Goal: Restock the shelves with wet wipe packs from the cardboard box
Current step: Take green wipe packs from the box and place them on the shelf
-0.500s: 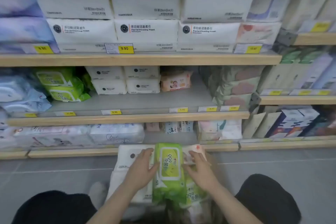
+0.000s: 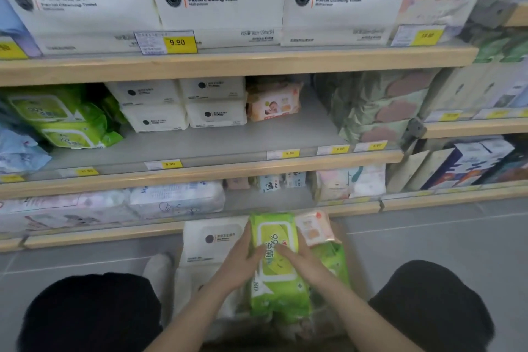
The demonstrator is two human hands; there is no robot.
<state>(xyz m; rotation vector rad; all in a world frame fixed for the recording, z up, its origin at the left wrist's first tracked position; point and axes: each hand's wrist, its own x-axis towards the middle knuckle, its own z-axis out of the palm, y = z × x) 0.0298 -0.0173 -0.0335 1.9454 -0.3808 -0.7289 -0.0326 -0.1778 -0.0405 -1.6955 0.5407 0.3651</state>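
A green wet wipe pack [image 2: 275, 266] stands on end among other packs low in the middle, between my knees. My left hand [image 2: 243, 258] grips its left side and my right hand [image 2: 300, 258] grips its right side. A white pack [image 2: 210, 240] lies to its left and a small orange pack [image 2: 313, 228] to its right. More green packs [image 2: 331, 263] show under my right hand. The cardboard box is mostly hidden by the packs and my arms. Matching green packs [image 2: 61, 118] sit at the left of the middle shelf [image 2: 217, 168].
The middle shelf also holds white packs [image 2: 183, 104], an orange baby-wipe pack [image 2: 273, 101] and green-pink packs [image 2: 377, 107], with bare grey board in front. Big white towel packs [image 2: 220, 8] fill the top shelf. The bottom shelf [image 2: 114, 233] holds pale packs. My knees [image 2: 91, 311] flank the box.
The view has moved closer to the shelves. Both hands have closed in from the sides of the green pack onto its front.
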